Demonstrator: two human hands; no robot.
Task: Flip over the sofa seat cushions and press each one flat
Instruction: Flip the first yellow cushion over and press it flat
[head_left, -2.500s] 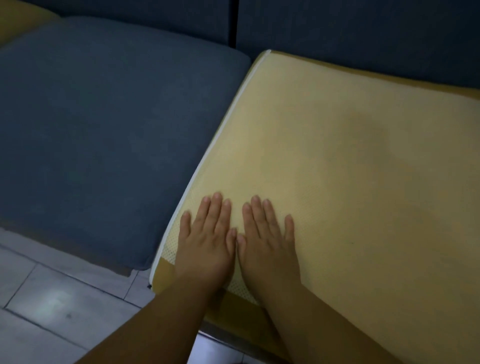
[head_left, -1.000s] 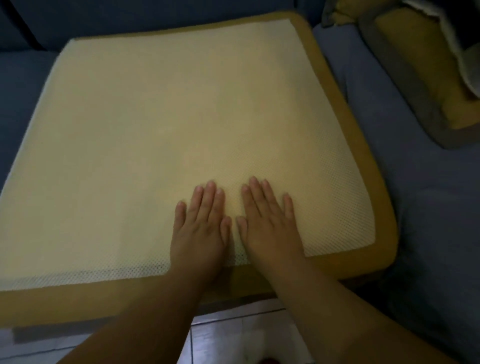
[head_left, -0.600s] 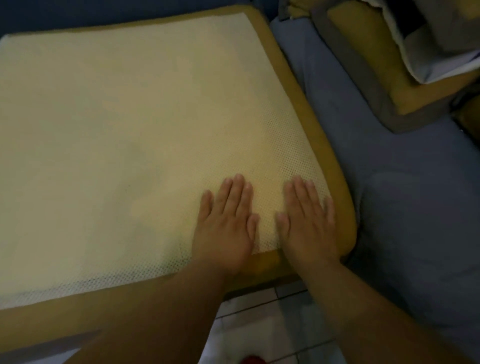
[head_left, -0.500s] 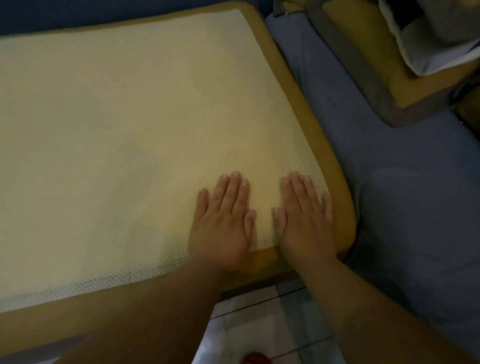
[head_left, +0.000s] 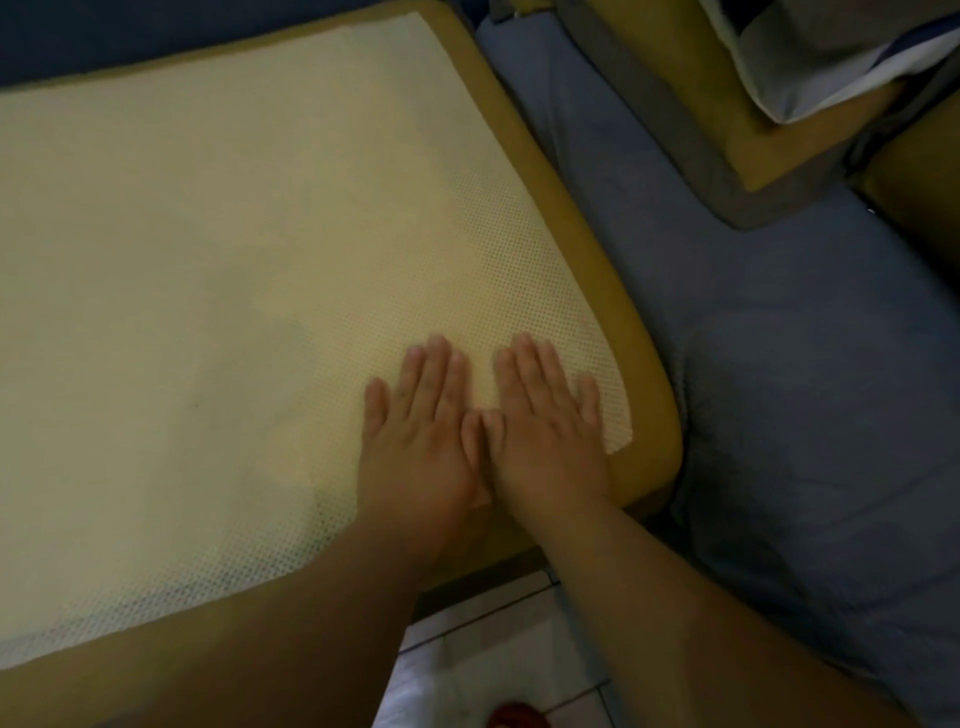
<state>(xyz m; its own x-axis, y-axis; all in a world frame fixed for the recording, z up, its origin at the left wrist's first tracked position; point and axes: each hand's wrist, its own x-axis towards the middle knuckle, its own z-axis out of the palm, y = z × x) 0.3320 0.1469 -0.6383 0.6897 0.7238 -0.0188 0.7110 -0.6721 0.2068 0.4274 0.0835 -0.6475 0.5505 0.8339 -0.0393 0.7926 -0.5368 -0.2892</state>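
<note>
1. Pale floor tiles (head_left: 493, 649) are being shown below the wrists, and a small red object (head_left: 514, 716), too cut off to identify, is lying at the lower edge.
2. The seat cushion (head_left: 208, 260) is lying with its cream mesh underside and mustard border facing up, and it is being pressed near its front corner. Most of it is spreading left of and beyond both hands.
3. The left hand (head_left: 421, 436) is being laid flat on the mesh, with fingers straight and close together and nothing gripped.
4. The right hand (head_left: 545, 431) is being laid flat just beside it, thumbs touching and fingers straight. Nothing is being held.
5. A blue seat cushion (head_left: 805, 415) is lying right of the right hand, touching the mustard border.
6. Beyond and right of the hands, a mustard pillow (head_left: 701, 104) with grey edging is resting on the blue cushion, with a white cloth (head_left: 831, 52) on it.
</note>
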